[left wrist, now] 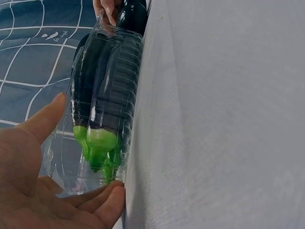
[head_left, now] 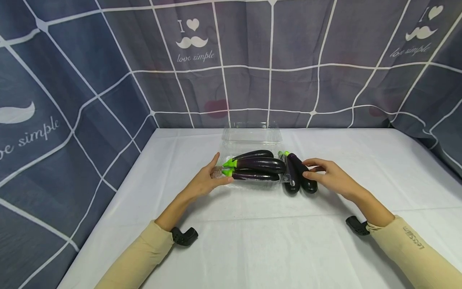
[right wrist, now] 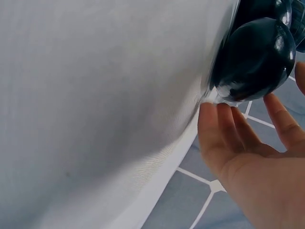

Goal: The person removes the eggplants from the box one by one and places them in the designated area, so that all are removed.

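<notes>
A clear plastic clamshell box (head_left: 252,138) stands open with its lid at the back. Three dark eggplants (head_left: 260,164) lie in it, their green stems to the left. My left hand (head_left: 207,178) spreads around the box's left end; in the left wrist view its fingertips (left wrist: 116,187) touch the lower corner, and the thumb lies straight beside the wall. Two more eggplants (head_left: 306,180) lie side by side on the table, against the box's right end. The right hand (head_left: 326,174) reaches around the outer one, with fingertips (right wrist: 269,98) right at its skin and the fingers fairly straight.
A white cloth (head_left: 245,241) covers the table. Grey-blue checked curtains (head_left: 249,48) with white lines and printed words hang behind it and at both sides. Black wrist mounts (head_left: 185,237) stick out below both beige sleeves.
</notes>
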The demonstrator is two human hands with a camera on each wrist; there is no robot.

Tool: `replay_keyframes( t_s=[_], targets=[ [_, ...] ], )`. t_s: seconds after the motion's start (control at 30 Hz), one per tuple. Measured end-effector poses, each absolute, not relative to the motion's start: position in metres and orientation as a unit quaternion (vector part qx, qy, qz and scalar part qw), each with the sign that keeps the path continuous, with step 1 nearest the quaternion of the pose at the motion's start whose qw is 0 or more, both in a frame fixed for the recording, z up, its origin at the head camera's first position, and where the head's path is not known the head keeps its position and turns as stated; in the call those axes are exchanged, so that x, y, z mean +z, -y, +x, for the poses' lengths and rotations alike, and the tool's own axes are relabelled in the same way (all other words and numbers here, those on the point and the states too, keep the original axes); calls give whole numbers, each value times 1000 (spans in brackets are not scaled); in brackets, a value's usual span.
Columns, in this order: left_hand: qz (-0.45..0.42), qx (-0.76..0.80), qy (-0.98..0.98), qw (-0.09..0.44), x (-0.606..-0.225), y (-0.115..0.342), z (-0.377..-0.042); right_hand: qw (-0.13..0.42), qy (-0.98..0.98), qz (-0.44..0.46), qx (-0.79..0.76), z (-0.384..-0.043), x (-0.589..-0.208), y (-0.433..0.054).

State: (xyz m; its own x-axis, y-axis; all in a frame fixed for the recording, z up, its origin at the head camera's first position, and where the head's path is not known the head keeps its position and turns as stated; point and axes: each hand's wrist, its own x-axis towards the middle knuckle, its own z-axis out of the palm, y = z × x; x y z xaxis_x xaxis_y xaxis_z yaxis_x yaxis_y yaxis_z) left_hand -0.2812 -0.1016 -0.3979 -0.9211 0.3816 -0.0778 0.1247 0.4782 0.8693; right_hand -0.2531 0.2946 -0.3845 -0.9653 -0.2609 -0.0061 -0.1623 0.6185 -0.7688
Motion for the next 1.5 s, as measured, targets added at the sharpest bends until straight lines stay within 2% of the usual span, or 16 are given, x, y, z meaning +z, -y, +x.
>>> replay_keyframes(
  t_s=[0.9, 1.5],
  targets=[
    [151, 490, -849, 132, -400, 101, -283, -2, -875, -108, -472, -255, -366, -296],
    [148, 485, -852, 130, -399, 101, -281, 9, -844, -128, -521, -254, -355, -274]
  ],
)
